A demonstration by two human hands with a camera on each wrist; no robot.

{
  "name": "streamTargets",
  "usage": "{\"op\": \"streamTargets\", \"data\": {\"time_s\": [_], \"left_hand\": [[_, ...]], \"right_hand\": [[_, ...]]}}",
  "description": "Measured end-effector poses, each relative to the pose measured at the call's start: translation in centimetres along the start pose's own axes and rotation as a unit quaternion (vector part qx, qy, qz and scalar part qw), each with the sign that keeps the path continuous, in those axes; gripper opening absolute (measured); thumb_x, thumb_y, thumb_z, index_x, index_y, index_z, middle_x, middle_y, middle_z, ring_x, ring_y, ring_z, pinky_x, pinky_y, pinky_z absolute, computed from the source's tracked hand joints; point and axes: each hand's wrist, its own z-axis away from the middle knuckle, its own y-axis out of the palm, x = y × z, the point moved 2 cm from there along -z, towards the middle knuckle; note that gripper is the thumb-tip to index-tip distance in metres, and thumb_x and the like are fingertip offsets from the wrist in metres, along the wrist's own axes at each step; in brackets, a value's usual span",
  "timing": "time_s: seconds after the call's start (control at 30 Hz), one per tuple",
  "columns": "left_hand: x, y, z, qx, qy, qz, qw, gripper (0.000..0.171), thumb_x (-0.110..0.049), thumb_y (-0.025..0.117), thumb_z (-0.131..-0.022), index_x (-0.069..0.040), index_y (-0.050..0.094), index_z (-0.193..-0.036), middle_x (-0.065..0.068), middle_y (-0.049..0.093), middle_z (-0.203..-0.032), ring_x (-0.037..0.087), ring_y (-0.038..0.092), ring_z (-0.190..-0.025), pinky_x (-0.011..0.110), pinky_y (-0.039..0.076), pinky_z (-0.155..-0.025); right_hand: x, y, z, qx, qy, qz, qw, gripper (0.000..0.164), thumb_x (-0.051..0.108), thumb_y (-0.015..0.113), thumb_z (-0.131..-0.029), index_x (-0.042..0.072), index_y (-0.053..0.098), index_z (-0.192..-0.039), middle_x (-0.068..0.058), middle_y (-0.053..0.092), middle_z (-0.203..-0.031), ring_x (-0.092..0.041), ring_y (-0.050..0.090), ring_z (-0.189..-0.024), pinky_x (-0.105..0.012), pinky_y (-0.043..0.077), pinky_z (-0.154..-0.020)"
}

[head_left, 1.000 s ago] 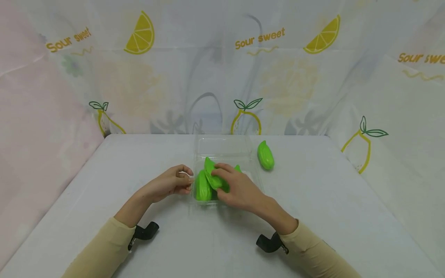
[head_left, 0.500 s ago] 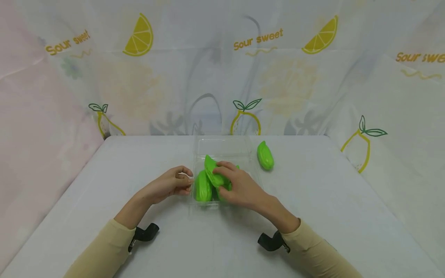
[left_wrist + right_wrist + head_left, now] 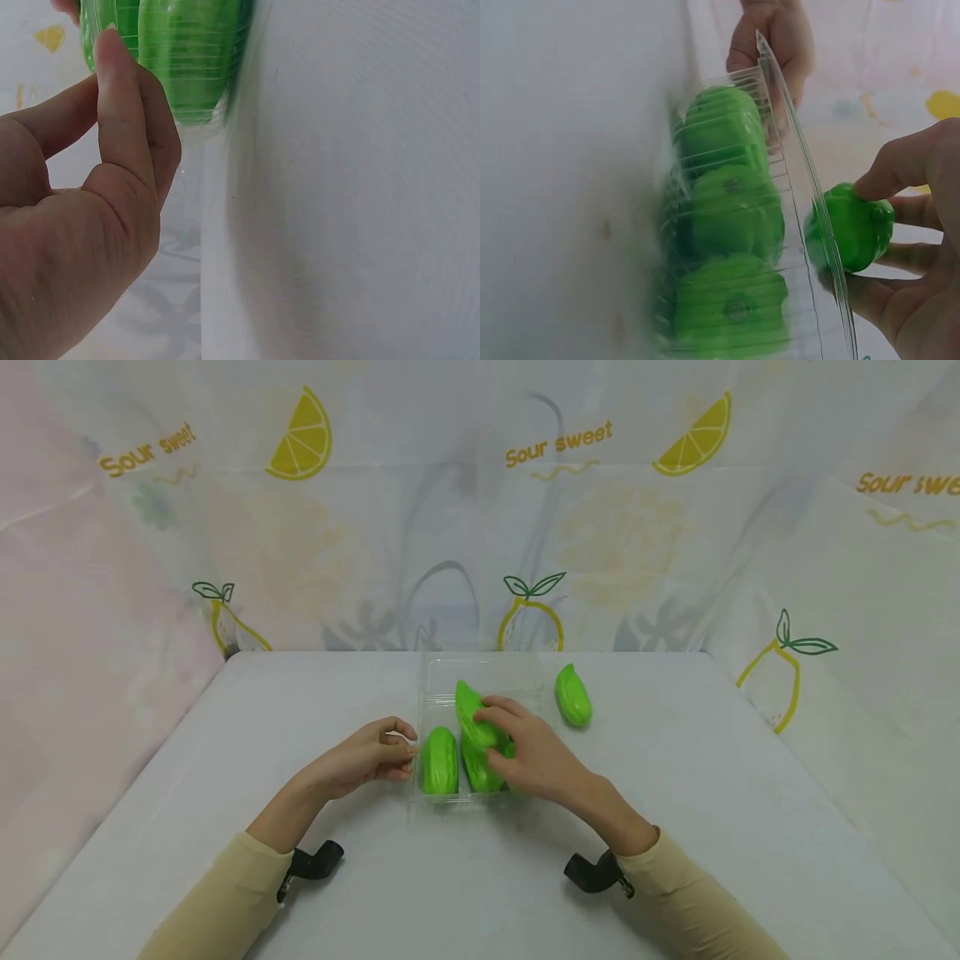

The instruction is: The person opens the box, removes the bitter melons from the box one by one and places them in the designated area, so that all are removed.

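Observation:
A clear plastic box [image 3: 453, 798] with its lid [image 3: 480, 675] laid back stands mid-table. My left hand [image 3: 371, 756] pinches its left rim with thumb and fingers; the fingertips meet at the rim in the left wrist view. Above the box, my right hand [image 3: 536, 756] grips a ridged green toy vegetable [image 3: 472, 714] with a pointed end, tilted across those below. Three similar pieces lie side by side inside: a left piece [image 3: 440, 764], a middle piece [image 3: 478, 772] and, mostly hidden by the right hand, a near piece [image 3: 731, 307] clear in the right wrist view.
One more green toy vegetable [image 3: 573, 695] lies on the white table [image 3: 660, 760], to the right of the box. A printed cloth [image 3: 465, 510] with lemon drawings hangs behind and at both sides.
My right hand has moved a little right and away from me with the toy vegetable it holds, uncovering the left and middle pieces. The left hand stays at the box's rim.

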Motion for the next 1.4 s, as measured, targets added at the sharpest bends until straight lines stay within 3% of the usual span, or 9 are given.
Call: {"op": "streamTargets", "data": {"time_s": [0.27,0.37,0.57,0.83,1.4], "left_hand": [[-0.1,-0.1,0.0,-0.003,-0.001,-0.002,1.0000,0.040,-0.015,0.057,-0.101,0.003,0.035,-0.129,0.004,0.057,-0.084,0.011,0.062,-0.076,0.020,0.059,-0.072],[-0.1,-0.1,0.0,-0.004,-0.001,-0.001,1.0000,0.040,-0.015,0.057,-0.101,0.004,0.035,-0.129,0.003,0.058,-0.085,0.011,0.062,-0.076,0.020,0.059,-0.072],[-0.2,0.0,0.0,-0.004,-0.003,0.002,1.0000,0.038,-0.014,0.055,-0.101,0.003,0.035,-0.129,0.003,0.058,-0.084,0.011,0.062,-0.075,0.020,0.059,-0.071],[-0.2,0.1,0.0,-0.004,-0.006,0.010,0.9999,0.035,-0.012,0.055,-0.101,0.002,0.036,-0.127,0.003,0.059,-0.083,0.011,0.062,-0.074,0.020,0.058,-0.070],[-0.1,0.0,0.0,-0.002,-0.007,0.008,0.9999,0.038,-0.012,0.055,-0.101,0.004,0.035,-0.129,0.003,0.059,-0.084,0.011,0.063,-0.074,0.020,0.059,-0.070]], "right_hand": [[-0.8,-1.1,-0.2,-0.014,-0.001,-0.001,1.000,0.045,0.009,0.067,-0.085,0.011,0.060,-0.129,-0.010,0.051,-0.146,-0.027,0.053,-0.134,-0.042,0.050,-0.106],[-0.9,-1.5,-0.3,-0.017,0.000,-0.008,1.000,0.044,0.009,0.066,-0.086,0.011,0.060,-0.129,-0.010,0.050,-0.147,-0.027,0.052,-0.134,-0.041,0.052,-0.101],[-1.2,-2.2,-0.2,-0.021,0.014,-0.030,0.999,0.044,0.007,0.063,-0.087,0.009,0.059,-0.130,-0.010,0.048,-0.148,-0.027,0.050,-0.135,-0.041,0.052,-0.098],[-2.2,-2.7,0.1,-0.026,0.035,-0.018,0.999,0.043,0.007,0.061,-0.088,0.011,0.059,-0.131,-0.007,0.047,-0.149,-0.025,0.049,-0.136,-0.043,0.052,-0.101],[-4.9,-4.1,0.0,-0.070,0.048,-0.021,0.996,0.045,0.002,0.060,-0.085,0.007,0.059,-0.130,-0.012,0.049,-0.148,-0.030,0.056,-0.126,-0.047,0.057,-0.090]]}}
